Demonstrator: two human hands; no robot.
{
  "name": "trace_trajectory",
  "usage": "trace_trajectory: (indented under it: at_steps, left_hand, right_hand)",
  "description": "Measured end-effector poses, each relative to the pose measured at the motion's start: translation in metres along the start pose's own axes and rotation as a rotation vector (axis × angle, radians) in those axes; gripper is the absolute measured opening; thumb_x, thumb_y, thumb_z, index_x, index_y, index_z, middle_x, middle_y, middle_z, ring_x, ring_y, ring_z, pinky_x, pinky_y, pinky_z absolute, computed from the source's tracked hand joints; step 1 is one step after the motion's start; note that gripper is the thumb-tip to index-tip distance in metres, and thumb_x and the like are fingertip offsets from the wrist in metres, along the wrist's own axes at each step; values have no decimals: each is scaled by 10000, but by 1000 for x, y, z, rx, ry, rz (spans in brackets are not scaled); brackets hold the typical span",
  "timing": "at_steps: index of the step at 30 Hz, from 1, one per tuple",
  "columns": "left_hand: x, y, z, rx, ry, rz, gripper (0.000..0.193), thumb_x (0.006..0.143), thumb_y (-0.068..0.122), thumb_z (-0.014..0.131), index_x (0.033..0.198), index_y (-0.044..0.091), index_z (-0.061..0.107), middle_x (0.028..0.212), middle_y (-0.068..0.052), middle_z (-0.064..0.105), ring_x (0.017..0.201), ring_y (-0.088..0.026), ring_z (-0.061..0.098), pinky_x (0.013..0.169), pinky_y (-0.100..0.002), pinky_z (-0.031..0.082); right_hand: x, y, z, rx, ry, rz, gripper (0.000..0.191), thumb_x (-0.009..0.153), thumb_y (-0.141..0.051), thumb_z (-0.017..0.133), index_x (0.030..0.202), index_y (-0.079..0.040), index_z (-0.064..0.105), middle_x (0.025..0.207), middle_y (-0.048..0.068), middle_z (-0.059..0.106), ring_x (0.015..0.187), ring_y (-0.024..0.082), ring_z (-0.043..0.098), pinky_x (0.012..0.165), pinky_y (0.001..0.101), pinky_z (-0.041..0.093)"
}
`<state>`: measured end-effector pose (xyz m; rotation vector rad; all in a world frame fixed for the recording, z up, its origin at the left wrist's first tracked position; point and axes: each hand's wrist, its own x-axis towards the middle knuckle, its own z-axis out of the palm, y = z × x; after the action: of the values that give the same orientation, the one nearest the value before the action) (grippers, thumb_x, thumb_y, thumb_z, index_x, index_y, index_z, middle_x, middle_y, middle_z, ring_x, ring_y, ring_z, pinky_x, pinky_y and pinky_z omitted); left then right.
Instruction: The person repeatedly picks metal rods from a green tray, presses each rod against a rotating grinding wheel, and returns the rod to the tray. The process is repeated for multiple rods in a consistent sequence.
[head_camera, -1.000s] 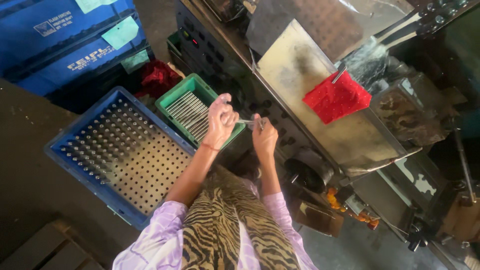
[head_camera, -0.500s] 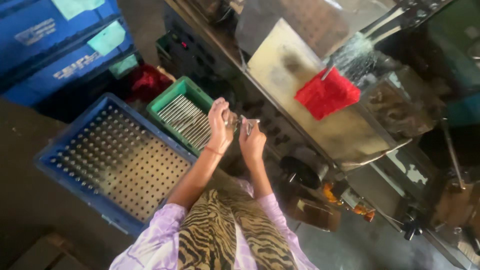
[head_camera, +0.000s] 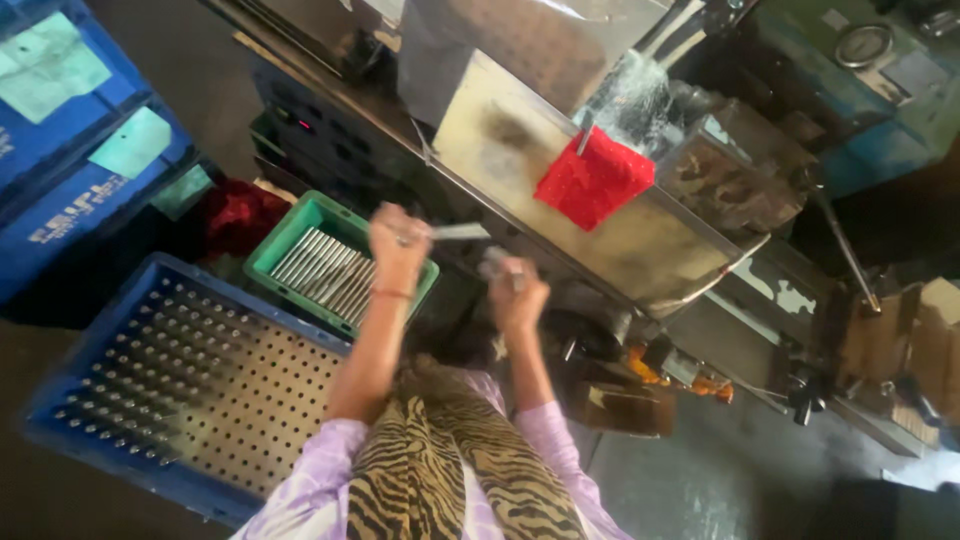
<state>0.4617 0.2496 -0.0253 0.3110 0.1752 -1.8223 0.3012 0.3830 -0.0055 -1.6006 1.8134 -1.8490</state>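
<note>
Many short pins already stand in the perforated blue tray (head_camera: 150, 390) along its near-left rows — the far rows look unfilled, so the filling seems partway. One left hand (head_camera: 398, 240) is closed on a single metal rod (head_camera: 460, 231); one right hand (head_camera: 515, 290) is curled, contents blurred. Beyond sit one green basket (head_camera: 300, 215) of rods — too many to count — and one red cloth (head_camera: 592, 178).
</note>
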Motion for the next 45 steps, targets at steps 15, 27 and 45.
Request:
trace_trajectory:
  at_steps: [15, 27, 45]
  left_hand:
    - [-36, 2, -31, 1733, -162, 769, 282, 914, 296, 827, 945, 96, 631, 725, 105, 580, 613, -58, 518, 573, -258, 442]
    - [-43, -31, -32, 1046, -11, 181, 304, 938, 199, 746, 682, 128, 598, 615, 98, 488, 513, -20, 393, 450, -243, 264]
    - [-56, 18, -48, 1641, -310, 1121, 396, 862, 274, 835, 663, 88, 548, 625, 15, 498, 653, 10, 377, 535, -293, 357]
  right_hand:
    - [199, 111, -200, -1020, 67, 125, 269, 952, -241, 734, 938, 25, 695, 859, 263, 707, 791, 461, 672, 699, 536, 514]
    - [-1, 26, 22, 498, -465, 641, 408, 1107, -406, 505, 940, -48, 609, 669, -66, 433, 568, 40, 364, 497, 233, 280]
    - [-14, 3, 61, 560, -539, 1025, 238, 1072, -308, 522, 1000, -93, 594, 611, -71, 360, 460, 41, 303, 407, 232, 228]
